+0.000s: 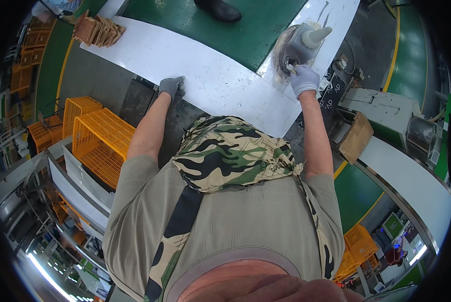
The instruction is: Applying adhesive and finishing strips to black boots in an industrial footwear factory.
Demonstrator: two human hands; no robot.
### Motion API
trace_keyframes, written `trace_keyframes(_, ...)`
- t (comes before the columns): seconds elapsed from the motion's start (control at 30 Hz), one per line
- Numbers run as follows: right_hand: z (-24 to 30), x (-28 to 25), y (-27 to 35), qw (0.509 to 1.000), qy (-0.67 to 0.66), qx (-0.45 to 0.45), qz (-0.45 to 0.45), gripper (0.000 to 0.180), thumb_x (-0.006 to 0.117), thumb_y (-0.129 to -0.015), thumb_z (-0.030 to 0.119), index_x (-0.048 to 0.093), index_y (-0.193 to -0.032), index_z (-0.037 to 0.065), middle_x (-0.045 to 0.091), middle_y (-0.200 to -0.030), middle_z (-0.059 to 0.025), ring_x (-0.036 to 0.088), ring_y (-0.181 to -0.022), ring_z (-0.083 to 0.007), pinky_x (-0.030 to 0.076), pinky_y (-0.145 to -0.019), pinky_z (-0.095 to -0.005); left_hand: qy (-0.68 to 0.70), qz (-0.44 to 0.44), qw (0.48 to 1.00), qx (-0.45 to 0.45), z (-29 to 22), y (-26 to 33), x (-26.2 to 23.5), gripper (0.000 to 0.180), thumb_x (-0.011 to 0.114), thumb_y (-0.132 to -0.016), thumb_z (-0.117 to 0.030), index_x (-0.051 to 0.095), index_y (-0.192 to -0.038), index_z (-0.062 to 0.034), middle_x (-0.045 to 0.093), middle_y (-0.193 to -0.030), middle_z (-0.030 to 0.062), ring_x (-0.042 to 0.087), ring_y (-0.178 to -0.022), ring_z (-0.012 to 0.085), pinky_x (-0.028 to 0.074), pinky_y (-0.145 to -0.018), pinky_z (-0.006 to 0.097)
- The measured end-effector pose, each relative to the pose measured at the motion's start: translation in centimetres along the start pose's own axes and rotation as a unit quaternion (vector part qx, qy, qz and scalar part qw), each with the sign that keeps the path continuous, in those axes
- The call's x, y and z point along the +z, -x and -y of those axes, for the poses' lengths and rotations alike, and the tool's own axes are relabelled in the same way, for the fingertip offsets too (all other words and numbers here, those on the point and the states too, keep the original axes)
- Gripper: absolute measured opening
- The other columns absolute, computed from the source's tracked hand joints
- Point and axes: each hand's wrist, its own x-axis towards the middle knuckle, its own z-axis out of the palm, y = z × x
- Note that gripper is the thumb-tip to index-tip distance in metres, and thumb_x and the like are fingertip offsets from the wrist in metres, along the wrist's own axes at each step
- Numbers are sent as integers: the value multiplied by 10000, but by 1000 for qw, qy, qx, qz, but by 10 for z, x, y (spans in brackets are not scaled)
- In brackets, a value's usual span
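- Grey cast part (300, 46), bagged in clear film, lies upper right on white table (210, 75).
- Our right hand (304, 79) pinches a small tool at it; we judge trimming in progress.
- Left hand (172, 86) rests curled on the edge, gripping nothing.

White bench (210, 75) runs diagonally across the upper view; green floor (225, 30) beyond it. Stack of brown pieces (97, 30) lies at the bench's far left end. Dark shoe (218, 9) stands on the green floor near the top edge. Two orange crates (102, 143) sit left, below the bench; more orange crates (31, 40) stacked at upper left. Cardboard box (356, 138) sits right of the bench, beside a grey-white machine (386, 108). Another orange crate (358, 244) at lower right. Yellow lines (399, 45) border the floor.
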Motion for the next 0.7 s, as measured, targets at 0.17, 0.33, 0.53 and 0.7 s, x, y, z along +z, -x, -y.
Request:
trace_keyframes(0.17, -1, 0, 3, 998, 26, -8, -55, 141, 684, -769, 240, 736, -866, 152, 699, -922, -38, 673, -850, -253, 521, -728, -406, 1, -14, 1000, 6, -2, 2, 5, 347, 691, -901, -304, 509, -662, -131, 547, -585, 30, 516, -438, 168, 419, -422, 307)
trace_keyframes(0.33, 0, 9, 12, 997, -35, 22, -68, 180, 684, -768, 274, 737, -860, 129, 696, -885, -72, 674, -817, -285, 521, -714, -419, -26, -13, 1000, 7, 4, -6, -5, 328, 692, -902, -279, 525, -681, -103, 564, -610, 52, 541, -456, 184, 441, -428, 316)
trace_keyframes(0.53, -45, 60, -4, 893, -318, 311, -64, 362, 699, -732, 366, 735, -921, 59, 702, -824, -161, 664, -759, -313, 502, -724, -407, -275, -8, 952, 132, -34, -7, 14, 246, 757, -820, -231, 649, -901, -26, 639, -709, 85, 594, -516, 188, 496, -486, 325)
trace_keyframes(0.7, -44, 73, 10, 824, -429, 366, -52, 363, 727, -735, 265, 724, -943, -34, 690, -731, -124, 626, -635, -195, 496, -613, -353, -575, -5, 731, 369, -87, -12, 37, 700, 781, -716, -336, 536, -1336, -123, 544, -1359, 123, 513, -1255, 283, 415, -1057, 371)
